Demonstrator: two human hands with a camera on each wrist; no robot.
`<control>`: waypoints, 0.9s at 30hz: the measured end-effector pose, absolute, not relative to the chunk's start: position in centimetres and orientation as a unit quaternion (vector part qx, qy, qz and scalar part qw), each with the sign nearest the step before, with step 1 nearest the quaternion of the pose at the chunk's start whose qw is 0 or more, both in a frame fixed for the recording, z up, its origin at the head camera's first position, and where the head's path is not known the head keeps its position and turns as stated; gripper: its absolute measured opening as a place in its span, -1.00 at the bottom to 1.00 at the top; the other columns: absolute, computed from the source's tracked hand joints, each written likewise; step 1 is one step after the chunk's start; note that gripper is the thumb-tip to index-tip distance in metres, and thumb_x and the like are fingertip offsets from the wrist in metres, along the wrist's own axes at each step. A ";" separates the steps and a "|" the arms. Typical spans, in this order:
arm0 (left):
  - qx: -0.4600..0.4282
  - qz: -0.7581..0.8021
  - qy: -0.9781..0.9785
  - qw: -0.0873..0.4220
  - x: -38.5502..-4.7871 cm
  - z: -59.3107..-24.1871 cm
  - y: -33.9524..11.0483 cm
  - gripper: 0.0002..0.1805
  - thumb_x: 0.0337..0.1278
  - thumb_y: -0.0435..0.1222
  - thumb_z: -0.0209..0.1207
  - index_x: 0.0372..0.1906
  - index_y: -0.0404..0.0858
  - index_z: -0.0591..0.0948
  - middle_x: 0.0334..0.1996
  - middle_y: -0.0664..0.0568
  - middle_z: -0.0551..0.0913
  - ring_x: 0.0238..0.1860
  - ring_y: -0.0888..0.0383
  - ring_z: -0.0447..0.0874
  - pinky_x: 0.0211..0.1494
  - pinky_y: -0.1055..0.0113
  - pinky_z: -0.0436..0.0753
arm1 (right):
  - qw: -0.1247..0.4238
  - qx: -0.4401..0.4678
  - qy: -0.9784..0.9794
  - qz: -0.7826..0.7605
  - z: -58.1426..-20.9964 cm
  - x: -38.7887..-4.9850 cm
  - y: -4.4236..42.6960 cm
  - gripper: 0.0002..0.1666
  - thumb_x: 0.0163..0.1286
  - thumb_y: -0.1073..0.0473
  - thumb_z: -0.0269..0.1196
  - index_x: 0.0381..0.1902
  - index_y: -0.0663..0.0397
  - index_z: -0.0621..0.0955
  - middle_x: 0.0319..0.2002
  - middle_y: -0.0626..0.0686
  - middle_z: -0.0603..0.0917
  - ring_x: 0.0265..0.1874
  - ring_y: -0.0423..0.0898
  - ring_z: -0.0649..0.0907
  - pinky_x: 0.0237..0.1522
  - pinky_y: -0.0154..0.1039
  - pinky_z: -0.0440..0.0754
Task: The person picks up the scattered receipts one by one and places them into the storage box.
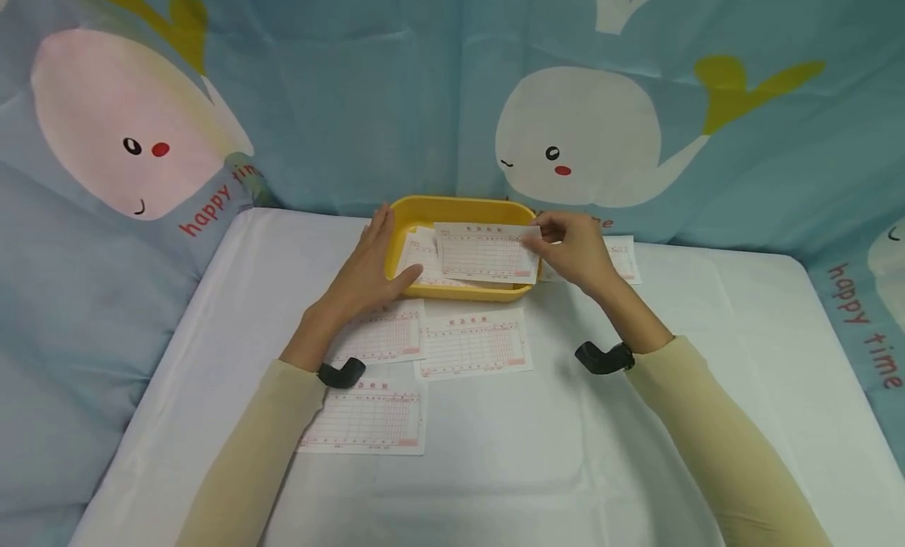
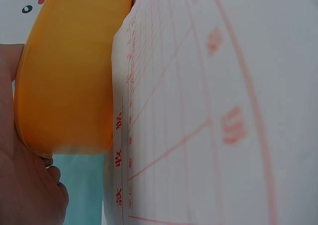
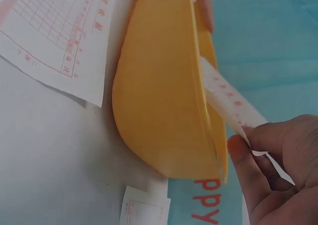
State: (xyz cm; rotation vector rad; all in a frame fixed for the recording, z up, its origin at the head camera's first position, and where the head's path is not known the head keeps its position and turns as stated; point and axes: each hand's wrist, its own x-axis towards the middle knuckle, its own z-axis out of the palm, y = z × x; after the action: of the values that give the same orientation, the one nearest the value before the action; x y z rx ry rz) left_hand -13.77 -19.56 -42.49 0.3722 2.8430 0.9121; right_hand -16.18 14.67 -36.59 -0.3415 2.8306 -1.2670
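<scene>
A yellow tray [image 1: 463,293] at the back of the table holds printed paper slips [image 1: 417,252]. My right hand [image 1: 571,248] pinches the right end of one slip [image 1: 484,252] between thumb and fingers, over the tray's right part. In the right wrist view the pinched slip [image 3: 231,98] slants down past the rim of the tray [image 3: 154,86] to my right hand [image 3: 278,170]. My left hand [image 1: 364,272] rests against the tray's left end, fingers extended and thumb over the front rim. The left wrist view shows my left hand [image 2: 30,175] beside the tray wall [image 2: 69,86].
Three slips lie in front of the tray: one at left [image 1: 385,335], one at right [image 1: 477,346], one nearer [image 1: 368,425]. Another slip [image 1: 625,258] lies partly behind my right hand. A blue curtain [image 1: 339,99] with whale prints hangs behind the white table.
</scene>
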 end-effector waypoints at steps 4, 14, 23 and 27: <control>0.120 0.303 0.943 0.069 -13.7 -42.5 -19.7 0.18 0.41 0.27 0.10 0.73 -0.06 -0.37 0.75 0.15 -0.48 0.79 -0.04 -0.42 0.82 -0.10 -0.15 | 0.015 -0.114 0.913 -0.391 -36.7 -16.7 13.7 -0.69 0.44 0.20 0.41 0.05 0.26 0.74 -0.06 0.24 0.79 -0.07 0.13 0.77 0.02 -0.07 0.76; 0.115 0.299 0.945 0.071 -13.8 -42.6 -19.9 0.18 0.41 0.27 0.10 0.73 -0.05 -0.38 0.75 0.15 -0.48 0.79 -0.09 -0.40 0.81 -0.12 -0.15 | 0.002 -0.156 0.922 -0.355 -36.5 -18.1 10.8 -0.55 0.42 0.28 0.41 0.23 0.25 0.64 -0.08 0.26 0.77 -0.18 0.11 0.73 0.04 0.02 0.81; 0.120 0.302 0.944 0.062 -13.8 -42.6 -19.6 0.19 0.39 0.27 0.11 0.73 -0.07 -0.37 0.76 0.12 -0.46 0.79 -0.08 -0.38 0.82 -0.10 -0.15 | 0.001 -0.150 0.917 -0.369 -36.6 -18.7 10.5 -0.44 0.48 0.29 0.34 0.39 0.23 0.52 0.04 0.28 0.76 -0.02 0.15 0.77 0.18 0.04 0.79; 0.123 0.301 0.944 0.059 -13.8 -42.6 -19.4 0.19 0.39 0.26 0.12 0.73 -0.09 -0.35 0.76 0.11 -0.44 0.79 -0.02 -0.39 0.82 -0.07 -0.16 | -0.012 -0.164 0.906 -0.390 -36.5 -18.8 10.7 -0.43 0.50 0.28 0.32 0.40 0.28 0.49 0.23 0.29 0.70 0.24 0.18 0.71 0.37 0.04 0.68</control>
State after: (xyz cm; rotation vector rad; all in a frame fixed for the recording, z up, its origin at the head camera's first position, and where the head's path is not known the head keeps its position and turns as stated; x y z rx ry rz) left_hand -13.80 -19.43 -42.64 0.3736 2.8594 0.9107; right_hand -18.75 10.71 -36.52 -0.5200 2.8695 -1.2338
